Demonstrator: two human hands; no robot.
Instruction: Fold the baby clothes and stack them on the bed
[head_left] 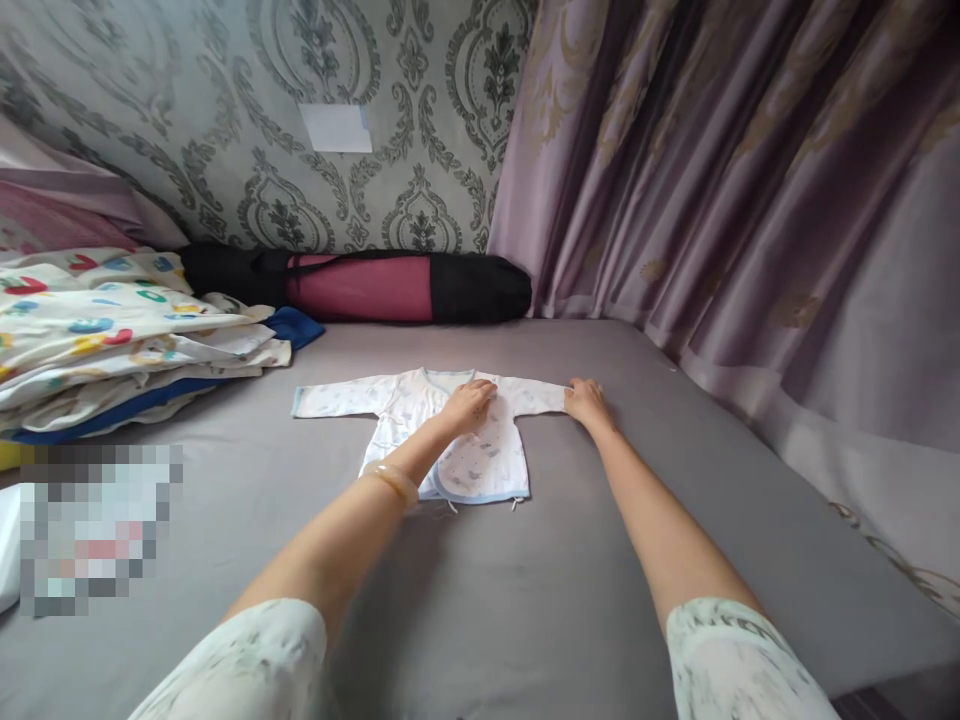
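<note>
A small white wrap-front baby shirt point(487, 460) lies spread on the grey bed sheet, both sleeves stretched out sideways. It has pale blue edging, a faint grey print and thin ties at the hem. My left hand point(471, 404) is on the upper chest of the shirt, its fingers bent together on the cloth. At the cuff of the sleeve on the right is my right hand point(589, 404), with the fingers closed on the sleeve end. My left forearm covers part of the shirt's lower left side.
A pile of printed cloths point(135, 320) sits at the left. Along the wall lies a long black and magenta bag point(360, 287). Purple curtains point(675, 180) hang at the right, down to the bed sheet point(540, 620). A blurred patch point(97, 540) covers something at the lower left.
</note>
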